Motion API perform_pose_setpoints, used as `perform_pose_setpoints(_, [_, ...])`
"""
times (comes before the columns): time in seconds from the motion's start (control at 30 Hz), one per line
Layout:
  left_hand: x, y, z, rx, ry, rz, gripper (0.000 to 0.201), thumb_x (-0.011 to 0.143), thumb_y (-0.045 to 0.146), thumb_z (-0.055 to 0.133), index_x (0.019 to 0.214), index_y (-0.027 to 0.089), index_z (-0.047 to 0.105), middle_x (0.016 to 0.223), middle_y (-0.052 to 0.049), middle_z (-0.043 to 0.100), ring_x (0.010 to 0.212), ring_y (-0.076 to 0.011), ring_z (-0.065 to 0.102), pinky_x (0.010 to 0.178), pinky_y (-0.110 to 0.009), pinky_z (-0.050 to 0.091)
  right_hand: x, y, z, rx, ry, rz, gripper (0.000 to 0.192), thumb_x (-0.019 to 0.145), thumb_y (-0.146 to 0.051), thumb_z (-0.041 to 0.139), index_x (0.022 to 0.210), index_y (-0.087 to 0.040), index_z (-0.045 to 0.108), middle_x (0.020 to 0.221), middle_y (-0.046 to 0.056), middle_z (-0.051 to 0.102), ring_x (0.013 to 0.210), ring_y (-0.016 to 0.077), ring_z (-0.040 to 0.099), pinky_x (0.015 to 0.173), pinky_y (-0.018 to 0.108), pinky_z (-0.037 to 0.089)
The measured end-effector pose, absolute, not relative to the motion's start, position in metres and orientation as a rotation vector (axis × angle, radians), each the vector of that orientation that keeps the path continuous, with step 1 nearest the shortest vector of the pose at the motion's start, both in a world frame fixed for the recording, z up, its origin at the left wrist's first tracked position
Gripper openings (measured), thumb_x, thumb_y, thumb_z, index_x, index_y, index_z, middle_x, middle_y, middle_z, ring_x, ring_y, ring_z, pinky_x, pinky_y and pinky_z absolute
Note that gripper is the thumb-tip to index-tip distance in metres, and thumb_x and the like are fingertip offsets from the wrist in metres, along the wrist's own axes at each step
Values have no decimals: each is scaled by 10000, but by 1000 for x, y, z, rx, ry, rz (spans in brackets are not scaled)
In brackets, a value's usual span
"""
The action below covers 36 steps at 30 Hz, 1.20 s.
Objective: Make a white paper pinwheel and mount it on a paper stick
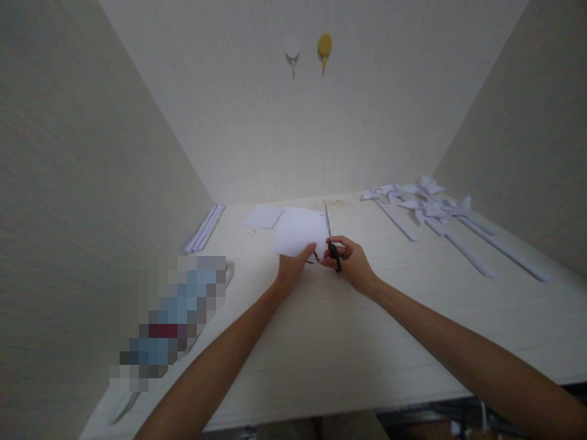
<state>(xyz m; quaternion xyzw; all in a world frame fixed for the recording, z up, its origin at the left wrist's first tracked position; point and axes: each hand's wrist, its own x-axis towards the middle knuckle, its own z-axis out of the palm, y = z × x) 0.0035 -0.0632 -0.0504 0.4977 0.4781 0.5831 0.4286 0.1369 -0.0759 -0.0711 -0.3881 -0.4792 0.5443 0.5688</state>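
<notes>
Holding a white sheet of paper (300,232) in your left hand (291,266), you pinch its near edge between thumb and fingers and keep it raised just above the pale wooden table (348,342), near the middle of its far half. Your right hand (351,261) is closed around the black handles of a pair of scissors (332,241), fingers through the loops, with the blades pointing up and away along the sheet's right edge; the blades look nearly closed, though how far they bite into the paper cannot be told. The two hands sit just beside each other, almost touching.

Behind the held sheet, a smaller square of white paper (263,216) lies flat on the table. Against the left wall, a bundle of rolled white paper sticks (205,228) rests lengthwise. On the right side of the table, well apart from your hands, several finished paper pinwheels (426,201) lie in a loose heap, their long white stems (458,247) fanning toward the near right. Two round hooks, one white hook (292,49) and one yellow hook (324,46), are fixed high on the back wall.
</notes>
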Motion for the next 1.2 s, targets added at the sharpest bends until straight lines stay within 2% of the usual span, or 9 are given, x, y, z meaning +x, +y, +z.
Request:
perform_pose_setpoints(0.2, [4, -63, -49, 1222, 1225, 1468, 192, 576, 226, 659, 739, 134, 614, 753, -38, 661, 769, -168, 605, 752, -305, 471, 137, -76, -70, -934, -1165, 1278, 478, 432, -140, 739, 859, -187, 528, 613, -38, 620, 514, 97, 554, 455, 198, 367])
perform_pose_setpoints(0.33, [5, -65, -49, 1235, 1180, 1443, 146, 578, 221, 652, 687, 138, 601, 679, -21, 651, 634, -144, 599, 583, -254, 497, 138, -74, -73, -924, -1135, 1259, 466, 445, -132, 735, 858, -186, 526, 604, -46, 610, 519, 93, 553, 481, 205, 382])
perform_pose_setpoints(0.53, [6, -65, -49, 1191, 1118, 1385, 86, 595, 199, 637, 612, 139, 578, 553, 10, 604, 441, -103, 540, 403, -204, 450, 138, -75, -71, -950, -1158, 1283, 520, 393, -106, 752, 850, -189, 520, 609, -44, 614, 526, 96, 550, 464, 194, 376])
perform_pose_setpoints(0.97, [6, -64, -50, 1182, 1121, 1385, 122, 576, 219, 652, 620, 123, 591, 592, -11, 614, 462, -107, 546, 384, -200, 454, 138, -75, -71, -961, -1134, 1254, 492, 415, -148, 755, 849, -184, 525, 614, -37, 608, 528, 99, 554, 471, 199, 374])
perform_pose_setpoints(1.2, [5, -62, -56, 1242, 1085, 1322, 203, 572, 258, 650, 719, 125, 604, 657, -24, 624, 520, -119, 568, 392, -199, 477, 136, -76, -68, -986, -1099, 1265, 472, 405, -173, 764, 813, -174, 527, 547, -61, 567, 460, 72, 496, 436, 188, 325])
